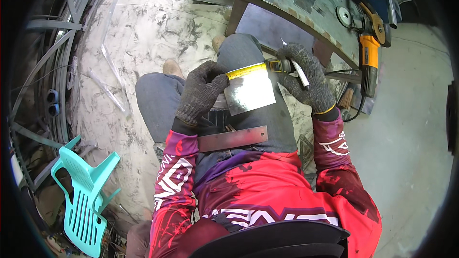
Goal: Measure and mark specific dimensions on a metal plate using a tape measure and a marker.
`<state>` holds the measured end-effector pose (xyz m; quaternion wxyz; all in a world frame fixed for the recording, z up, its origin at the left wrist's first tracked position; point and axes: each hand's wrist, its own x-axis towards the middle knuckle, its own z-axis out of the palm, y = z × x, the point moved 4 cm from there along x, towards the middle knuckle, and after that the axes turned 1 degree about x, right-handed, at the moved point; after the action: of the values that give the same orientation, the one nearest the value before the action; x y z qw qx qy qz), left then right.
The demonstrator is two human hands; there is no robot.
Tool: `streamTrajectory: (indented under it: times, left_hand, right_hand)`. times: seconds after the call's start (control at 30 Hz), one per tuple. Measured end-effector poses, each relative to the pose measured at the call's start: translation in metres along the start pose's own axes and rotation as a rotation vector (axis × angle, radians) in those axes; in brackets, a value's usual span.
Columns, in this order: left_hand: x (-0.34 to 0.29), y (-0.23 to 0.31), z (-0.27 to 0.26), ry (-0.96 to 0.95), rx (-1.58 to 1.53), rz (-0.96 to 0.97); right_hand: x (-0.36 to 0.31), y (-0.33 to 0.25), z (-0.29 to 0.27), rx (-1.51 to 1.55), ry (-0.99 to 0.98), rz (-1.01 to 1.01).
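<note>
Metal plate (251, 96), thin and roughly square with a mirror-bright face, lies across the seated person's thighs, mostly over the right one (283, 114); the yellow tape blade (245, 71) runs along its upper edge. Left hand (202, 91), in a grey knit glove: thumb and forefinger closed in a pinch at the blade's end, right at the plate's upper left corner; cannot tell whether the plate's edge is caught in that pinch too. Right hand (310, 79), likewise gloved: partly curled, thumb and fingers about the dark tape-measure case (277, 65) just beyond the upper right corner, with a white pen (300, 75) also held, slanting across the fingers. Handling, by judgement: plate probably light for its area, stiff enough to lie flat, liable to flex or dent if pressed at mid-span; smooth face likely slippery, the more so on rounded denim. Edges and corners may be sharp; gloves suit. Best hold: opposite side edges, or one corner pinched with the lap as backing, leaving the measured edge free. Tape blade, by contrast, should be springy and apt to twist off line. Steel bar (234, 138) rests on the lap nearer the waist, apart from the plate; presumably heavier and stiffer.
</note>
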<state>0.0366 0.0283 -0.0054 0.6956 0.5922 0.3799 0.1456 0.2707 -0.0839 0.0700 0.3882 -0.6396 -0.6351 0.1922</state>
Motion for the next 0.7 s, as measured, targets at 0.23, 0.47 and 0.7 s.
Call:
streamTrajectory:
  times: [0.23, 0.47, 0.7]
  left_hand:
    - [-0.001, -0.002, 0.000, 0.038, -0.031, 0.011]
    - [0.001, 0.005, 0.001, 0.061, 0.184, -0.001]
    - [0.003, -0.003, 0.000, 0.129, 0.042, 0.041]
  right_hand:
    - [0.011, 0.003, 0.003, 0.075, -0.048, 0.048]
    - [0.003, 0.001, 0.005, 0.022, 0.047, 0.009]
    - [0.002, -0.001, 0.007, 0.035, 0.038, 0.041]
